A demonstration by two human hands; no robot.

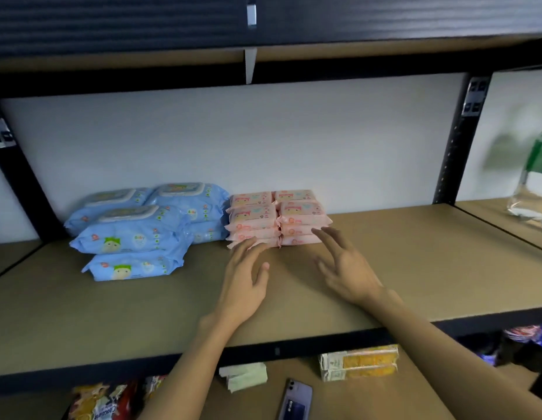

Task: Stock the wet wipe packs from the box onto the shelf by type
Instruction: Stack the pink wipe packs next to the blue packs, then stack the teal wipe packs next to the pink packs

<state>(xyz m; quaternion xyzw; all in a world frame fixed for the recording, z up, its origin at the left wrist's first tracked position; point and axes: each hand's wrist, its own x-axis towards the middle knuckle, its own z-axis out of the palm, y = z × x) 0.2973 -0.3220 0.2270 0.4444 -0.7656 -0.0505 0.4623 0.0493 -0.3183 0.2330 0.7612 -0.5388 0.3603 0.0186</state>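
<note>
While your left hand (244, 277) and right hand (342, 263) hover released, empty, a nudge topples pink packs (279, 218) at the shelf (415, 268) back edge.

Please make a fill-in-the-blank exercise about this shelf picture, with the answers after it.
1. The pink wet wipe packs stand to the ____ of the blue wet wipe packs.
2. The left hand touches the ____ packs.
3. On the lower shelf lies a ____, face down.

Answers: right; pink; phone
</note>
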